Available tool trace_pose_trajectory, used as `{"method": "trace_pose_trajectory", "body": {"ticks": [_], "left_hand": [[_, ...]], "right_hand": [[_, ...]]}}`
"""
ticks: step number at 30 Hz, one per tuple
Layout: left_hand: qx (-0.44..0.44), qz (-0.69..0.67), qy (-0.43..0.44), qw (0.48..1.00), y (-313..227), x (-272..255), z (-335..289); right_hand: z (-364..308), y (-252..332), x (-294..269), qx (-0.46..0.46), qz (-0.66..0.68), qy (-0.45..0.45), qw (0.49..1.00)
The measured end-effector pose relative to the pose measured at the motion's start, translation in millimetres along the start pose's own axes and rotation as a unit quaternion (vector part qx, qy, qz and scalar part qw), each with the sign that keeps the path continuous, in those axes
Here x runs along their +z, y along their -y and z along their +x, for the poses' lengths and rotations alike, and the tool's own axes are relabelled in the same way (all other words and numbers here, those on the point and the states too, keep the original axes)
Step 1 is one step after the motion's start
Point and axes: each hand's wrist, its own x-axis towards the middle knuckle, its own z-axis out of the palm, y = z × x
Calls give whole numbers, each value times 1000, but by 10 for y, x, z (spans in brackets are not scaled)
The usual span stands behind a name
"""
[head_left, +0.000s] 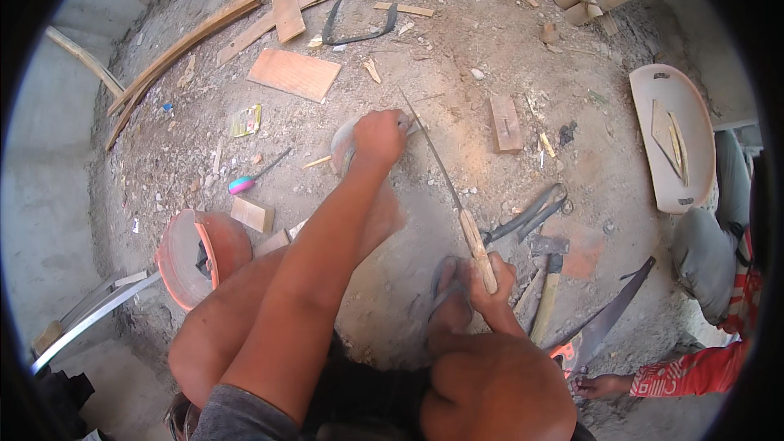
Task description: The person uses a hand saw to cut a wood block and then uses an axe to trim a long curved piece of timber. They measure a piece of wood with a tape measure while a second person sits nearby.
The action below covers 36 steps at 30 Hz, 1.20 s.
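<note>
My right hand (pixel 496 282) is closed around the pale wooden handle (pixel 476 249) of a long knife. Its thin dark blade (pixel 437 159) is seen almost edge-on and slants away up and to the left. Close to the blade's far part, my left hand (pixel 382 139) makes a fist over a greyish, rounded piece (pixel 341 145) low above the ground. A bit of grey shows past its knuckles, but the fingers hide what they grip. Whether blade and fist touch, I cannot tell.
An axe-like tool (pixel 549 294) and black rubber straps (pixel 535 211) lie right. Another person's hand (pixel 600 385) is beside a handsaw (pixel 608 318). A red bowl-shaped container (pixel 227 245), a screwdriver (pixel 242 185) and a wooden block (pixel 253 214) are left; a board (pixel 294 73) lies ahead.
</note>
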Motion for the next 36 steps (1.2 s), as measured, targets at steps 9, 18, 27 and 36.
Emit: {"method": "trace_pose_trajectory", "body": {"ticks": [9, 18, 27, 36], "left_hand": [[-7, -31, -15, 999, 43, 36, 1], [5, -17, -22, 1000, -8, 77, 3], [15, 7, 4, 1000, 98, -35, -28], [20, 1, -10, 1000, -8, 34, 6]], "right_hand": [[-116, 156, -107, 7, -75, -9, 997], [882, 47, 373, -19, -44, -17, 999], [-69, -142, -58, -16, -16, 13, 1000], [983, -149, 480, -21, -17, -12, 1000]]}}
